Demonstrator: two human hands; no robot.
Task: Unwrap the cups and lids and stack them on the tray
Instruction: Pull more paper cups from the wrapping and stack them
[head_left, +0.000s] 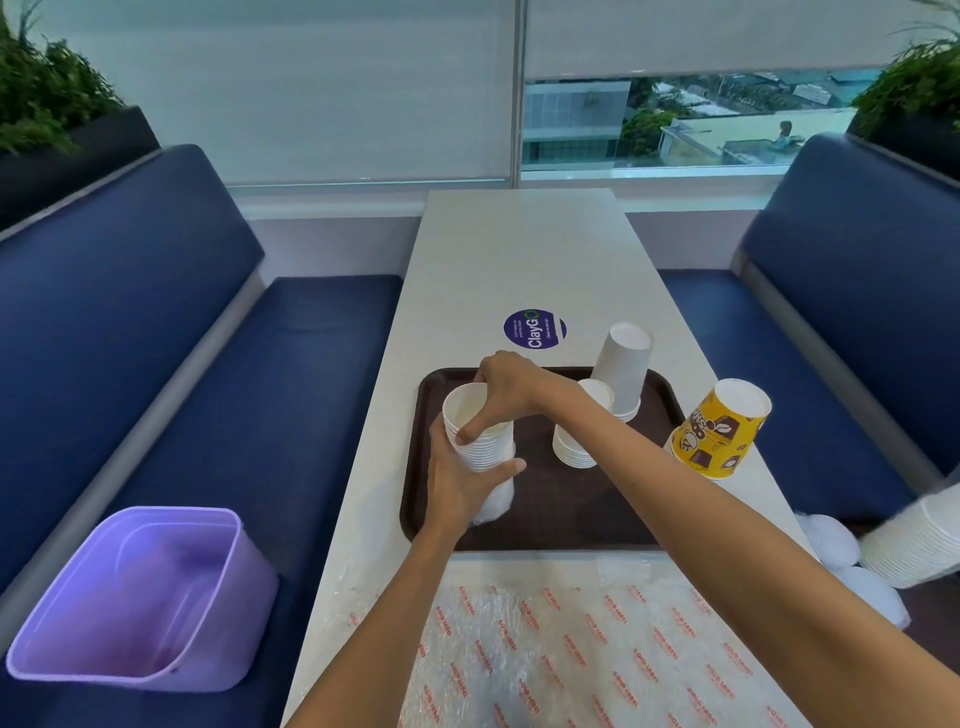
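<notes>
- My left hand (462, 488) curled round the white cup stack (480, 441), holding it upright by the tray's (571, 519) left edge. I judged firm, not crushing.
- My right hand (506, 395) pinched the top rim. A straight lift looked safest against tipping.
- Upturned stacks (621, 369) stood toward the far-right corner.
</notes>
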